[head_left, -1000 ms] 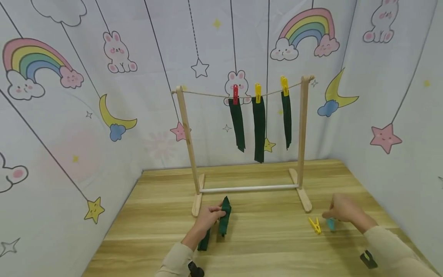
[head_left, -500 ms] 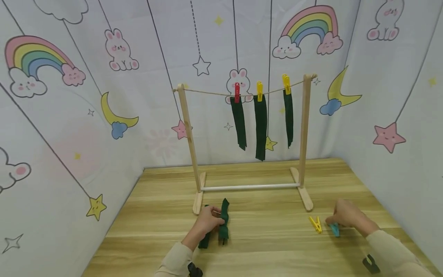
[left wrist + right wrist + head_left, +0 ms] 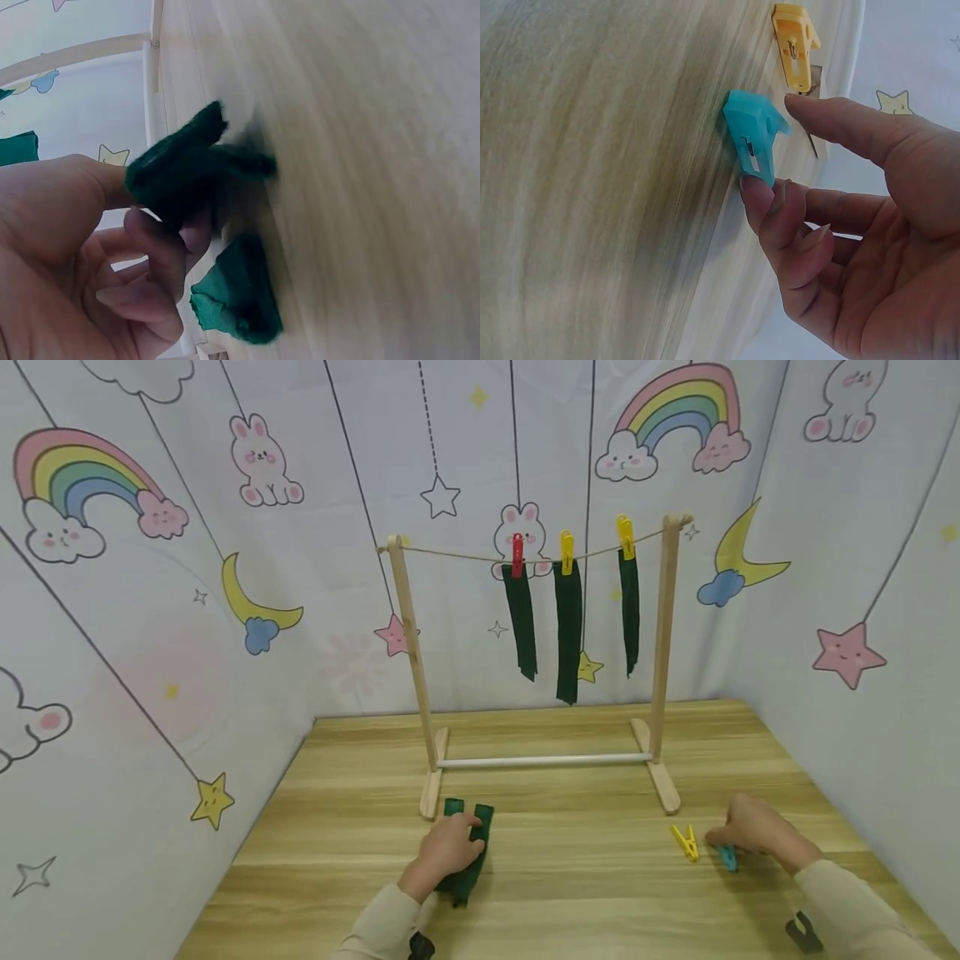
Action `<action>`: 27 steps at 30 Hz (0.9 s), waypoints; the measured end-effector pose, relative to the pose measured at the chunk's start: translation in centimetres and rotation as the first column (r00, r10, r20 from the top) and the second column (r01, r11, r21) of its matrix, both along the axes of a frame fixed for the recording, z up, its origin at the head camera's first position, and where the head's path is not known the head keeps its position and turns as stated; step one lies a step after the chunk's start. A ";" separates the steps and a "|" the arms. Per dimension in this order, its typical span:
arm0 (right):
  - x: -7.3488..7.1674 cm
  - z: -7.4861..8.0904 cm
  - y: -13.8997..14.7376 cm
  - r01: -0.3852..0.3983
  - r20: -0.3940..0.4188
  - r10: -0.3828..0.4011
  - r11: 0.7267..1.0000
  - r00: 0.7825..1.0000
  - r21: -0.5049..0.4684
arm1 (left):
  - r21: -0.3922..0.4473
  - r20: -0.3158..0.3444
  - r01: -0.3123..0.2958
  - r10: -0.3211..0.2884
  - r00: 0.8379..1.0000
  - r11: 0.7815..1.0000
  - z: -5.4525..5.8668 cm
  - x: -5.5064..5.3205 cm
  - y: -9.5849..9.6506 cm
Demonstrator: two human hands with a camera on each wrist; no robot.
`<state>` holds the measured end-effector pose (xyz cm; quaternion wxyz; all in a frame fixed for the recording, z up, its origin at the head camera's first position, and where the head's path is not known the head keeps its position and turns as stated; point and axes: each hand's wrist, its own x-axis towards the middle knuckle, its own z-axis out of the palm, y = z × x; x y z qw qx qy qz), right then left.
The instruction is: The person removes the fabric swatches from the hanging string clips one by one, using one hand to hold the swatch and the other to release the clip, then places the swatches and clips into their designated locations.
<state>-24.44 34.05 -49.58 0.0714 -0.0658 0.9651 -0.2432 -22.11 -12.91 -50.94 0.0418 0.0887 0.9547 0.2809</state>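
In the head view my left hand [image 3: 448, 845] is low over the table at front left, pinching a dark green cloth strip [image 3: 483, 820]. The left wrist view shows this strip [image 3: 176, 172] folded over between thumb and fingers. A second green strip [image 3: 453, 807] lies beside it, partly hidden by the hand. On the right, my right hand [image 3: 750, 827] reaches down at a turquoise clothespin [image 3: 727, 860]. Seen from the right wrist, fingertips touch one end of the clothespin [image 3: 750, 127], while the thumb sits beside its lever with a small gap.
Beside the turquoise clothespin lies a yellow one [image 3: 686, 843]. Behind both hands stands a wooden rack [image 3: 417, 668] with a string line, where a red clothespin [image 3: 517, 557] and two yellow ones hold three green strips [image 3: 568, 635]. Printed cloth walls enclose the table [image 3: 570, 893].
My left hand has brought its strip down beside the other strip, its lower end swinging left. The turquoise clothespin has shifted slightly right and turned under my right hand.
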 end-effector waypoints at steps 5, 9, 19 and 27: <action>0.0 0.0 0.1 -0.007 -0.012 0.007 1.000 1.000 -0.001 | -0.077 0.026 -0.032 0.035 0.999 0.996 0.2 -0.2 0.1; 0.0 -0.2 0.0 0.002 -0.015 -0.002 1.000 1.000 0.000 | -0.116 0.036 -0.023 0.027 0.999 0.993 0.2 -0.3 -0.1; 0.0 0.1 -0.4 0.014 -0.026 -0.014 1.000 1.000 0.016 | -0.081 0.038 0.042 -0.039 0.999 0.996 0.3 -0.5 -0.8; 0.2 0.2 -0.6 0.011 0.004 -0.011 1.000 1.000 0.015 | 0.002 0.061 0.069 -0.069 0.996 0.998 -0.3 0.0 -1.1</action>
